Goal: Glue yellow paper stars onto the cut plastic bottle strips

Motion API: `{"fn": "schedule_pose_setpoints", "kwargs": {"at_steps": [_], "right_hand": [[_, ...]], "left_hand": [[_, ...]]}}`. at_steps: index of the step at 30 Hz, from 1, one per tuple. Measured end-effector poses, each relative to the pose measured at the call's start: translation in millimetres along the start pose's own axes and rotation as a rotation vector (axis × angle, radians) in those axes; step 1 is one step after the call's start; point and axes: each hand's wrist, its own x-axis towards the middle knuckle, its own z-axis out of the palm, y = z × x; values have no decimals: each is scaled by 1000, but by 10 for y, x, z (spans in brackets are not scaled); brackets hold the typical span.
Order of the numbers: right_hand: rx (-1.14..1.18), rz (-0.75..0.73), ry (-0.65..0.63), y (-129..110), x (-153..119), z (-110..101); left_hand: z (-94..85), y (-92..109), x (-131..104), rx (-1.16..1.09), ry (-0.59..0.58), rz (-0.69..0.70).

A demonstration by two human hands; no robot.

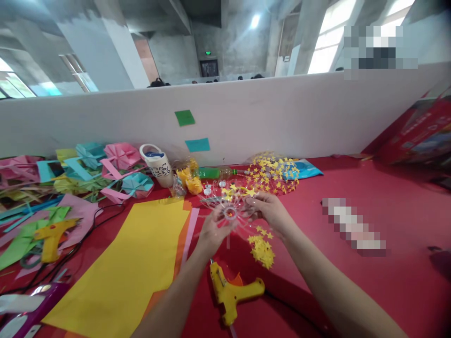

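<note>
A clear plastic bottle piece is cut into thin splayed strips, with a round opening at its middle. Several yellow stars sit along its far strips. My left hand is closed on its near left side by the opening. At the right, my right hand has thumb and finger pinched on the strips; whether a star is between them is too small to tell. Just below lies a pile of yellow stars on the red table. A yellow glue gun lies nearer, between my forearms, its nozzle pointing away.
Yellow paper sheets lie at left, beside a second glue gun and folded paper lanterns. Behind stand a white cup, a green bottle and a star-covered plastic piece before a white partition.
</note>
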Motion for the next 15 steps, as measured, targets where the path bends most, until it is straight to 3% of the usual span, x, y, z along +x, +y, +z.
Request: {"fn": "schedule_pose_setpoints", "kwargs": {"at_steps": [3,10,12,15], "right_hand": [[-35,-3,-25,25,-19,44],[-252,-42,-96,-34,-45,-21],[-442,-173,-32,-156,-128,-69],[-670,-510,211,-358,-340,-66]], "left_hand": [[12,-39,-36,34,92,78],[-54,-131,-51,-43,128,50],[-81,-164,-36,-41,141,56],[-111,-194,-31,-56,147,47]]}}
